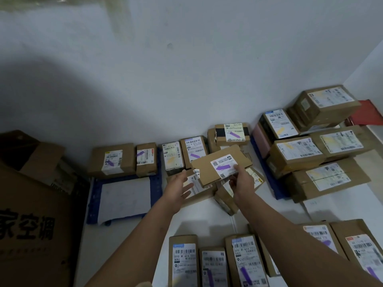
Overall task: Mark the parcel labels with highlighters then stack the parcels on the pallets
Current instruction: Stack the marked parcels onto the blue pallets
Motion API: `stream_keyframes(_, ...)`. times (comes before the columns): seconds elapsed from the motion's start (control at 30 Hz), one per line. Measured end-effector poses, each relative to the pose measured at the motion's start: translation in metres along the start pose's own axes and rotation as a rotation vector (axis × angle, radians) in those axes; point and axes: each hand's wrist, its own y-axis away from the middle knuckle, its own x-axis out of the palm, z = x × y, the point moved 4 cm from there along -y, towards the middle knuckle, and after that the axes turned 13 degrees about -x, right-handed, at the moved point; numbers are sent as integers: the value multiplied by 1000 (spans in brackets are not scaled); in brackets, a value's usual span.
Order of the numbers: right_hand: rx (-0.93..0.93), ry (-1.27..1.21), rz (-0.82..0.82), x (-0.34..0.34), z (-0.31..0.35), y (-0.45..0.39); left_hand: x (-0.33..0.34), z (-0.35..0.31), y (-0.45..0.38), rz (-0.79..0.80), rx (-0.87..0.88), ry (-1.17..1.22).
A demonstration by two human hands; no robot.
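Cardboard in my right hand (241,181) — it is clamped on the near edge of a flat parcel (220,164), purple-marked label up, long axis running left to right. My left hand (178,186) is spread, just beside its left end. Below lie stacked parcels (193,156) on the blue pallet (158,183).

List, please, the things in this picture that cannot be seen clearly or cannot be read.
Head view only:
- Label text on the held parcel: blurred and too small; only its purple mark shows.
- Parcels under it: hidden by the parcel and the right hand.
- Whether the left hand touches the parcel: unclear, fingers open.
- Near parcels: cut off by the bottom edge.
- Big carton: cut off by the left edge, print incomplete.
- Highlighter: none in view.
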Motion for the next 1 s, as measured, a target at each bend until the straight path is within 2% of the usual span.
stream_keyframes(0.33,36,-9,169,42,-10,30,-36,-1,11,118,-27,164)
stream_keyframes(0.53,95,69,391,96,-37,55,-65,1,27,210,-10,452)
stream_keyframes(0.8,119,287,695,154,-75,93,-151,-8,14,-11,55,873)
stream_keyframes(0.87,150,329,708,162,-81,95,-179,-11,5,-116,59,906)
stream_keyframes(1.0,173,396,644,171,-86,84,-225,-24,-9,-277,56,823)
